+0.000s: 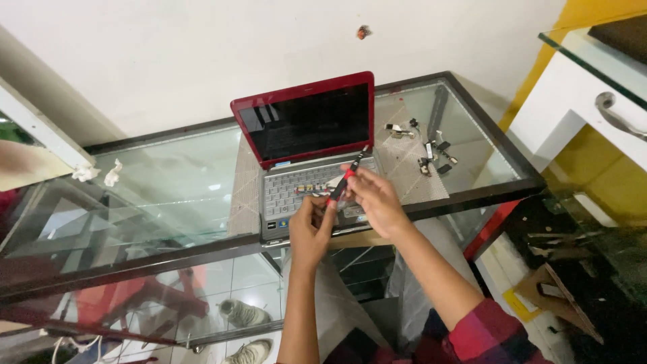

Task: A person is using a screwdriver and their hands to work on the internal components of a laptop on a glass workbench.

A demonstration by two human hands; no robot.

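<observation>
1. Looking down from the head camera, both hands meet over the front edge of a red laptop (306, 145) that sits open on a glass-topped counter (168, 195)
2. Left hand (311, 229) has its fingers curled in close, thumb and forefinger pinched on the lower end of a red and black screwdriver (345, 178); the other fingers are folded toward the palm
3. Right hand (379, 202) has its fingers bent and closed around the same tool further up, fingertips (353, 176) pressed on the red part of the shaft
4. The screwdriver lies slanted, its black end pointing up toward the dark screen, its lower end above the keyboard (300, 189)
5. The keyboard shows a row of small coloured pieces just beside the hands; what they are cannot be told
6. Right of the laptop, well apart from the hands, small loose parts (431, 152) lie scattered on a pale mat (411, 175)
7. A red plaid sleeve (488, 330) covers the right arm
</observation>
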